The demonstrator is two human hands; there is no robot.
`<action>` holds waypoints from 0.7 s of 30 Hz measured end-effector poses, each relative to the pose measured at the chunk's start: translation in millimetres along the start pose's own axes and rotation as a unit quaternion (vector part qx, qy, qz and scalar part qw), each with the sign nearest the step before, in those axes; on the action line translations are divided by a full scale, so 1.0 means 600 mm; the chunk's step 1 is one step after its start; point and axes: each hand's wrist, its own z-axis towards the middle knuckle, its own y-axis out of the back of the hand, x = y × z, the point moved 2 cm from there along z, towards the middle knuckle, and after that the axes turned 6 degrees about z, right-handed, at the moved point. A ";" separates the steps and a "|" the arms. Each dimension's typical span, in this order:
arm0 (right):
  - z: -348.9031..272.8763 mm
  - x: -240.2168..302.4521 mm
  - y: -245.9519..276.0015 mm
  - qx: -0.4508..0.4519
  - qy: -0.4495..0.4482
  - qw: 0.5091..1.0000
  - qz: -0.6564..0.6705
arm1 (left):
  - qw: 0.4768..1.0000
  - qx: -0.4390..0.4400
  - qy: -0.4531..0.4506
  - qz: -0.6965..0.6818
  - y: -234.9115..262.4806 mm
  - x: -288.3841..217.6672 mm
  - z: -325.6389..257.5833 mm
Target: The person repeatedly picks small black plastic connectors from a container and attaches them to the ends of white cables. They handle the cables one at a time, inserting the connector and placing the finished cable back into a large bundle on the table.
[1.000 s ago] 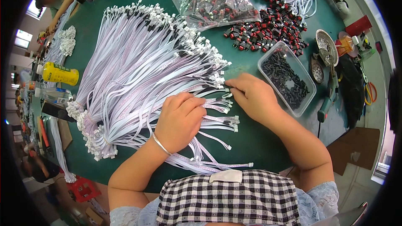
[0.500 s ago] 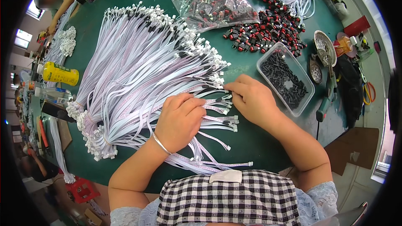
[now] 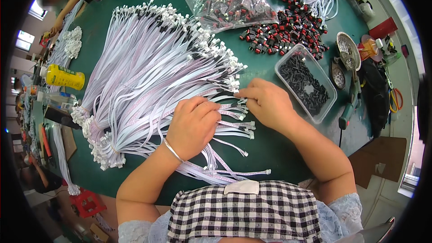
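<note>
A large fanned bundle of white flat ribbon cables (image 3: 135,72) lies before me, with small white connectors (image 3: 230,58) at its right-hand ends and black sleeves beside many of them. My left hand (image 3: 193,121), a bracelet on its wrist, rests over the near cables with its fingers closed on a ribbon cable. Just to its right, my right hand (image 3: 268,104) pinches a cable end at the edge of the bundle; its fingertips mostly hide the connector there. Several loose cable ends (image 3: 245,128) stick out below, between the two hands.
Right of my right hand stands a clear plastic box (image 3: 288,91) of short black tubes. Behind it lie red-and-black connectors (image 3: 288,31) and a clear bag (image 3: 225,6) of similar parts. Metal dishes (image 3: 348,51) and a green-handled tool (image 3: 347,116) lie farther right; a yellow bottle (image 3: 65,77) lies left.
Both hands stay almost in place over the same cable ends. My right fingertips have shifted very slightly left; the whole view has moved a little.
</note>
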 end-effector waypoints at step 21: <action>-0.031 -0.001 0.005 -0.071 0.002 0.996 0.046 | 0.999 -0.030 0.002 -0.033 0.004 0.004 0.004</action>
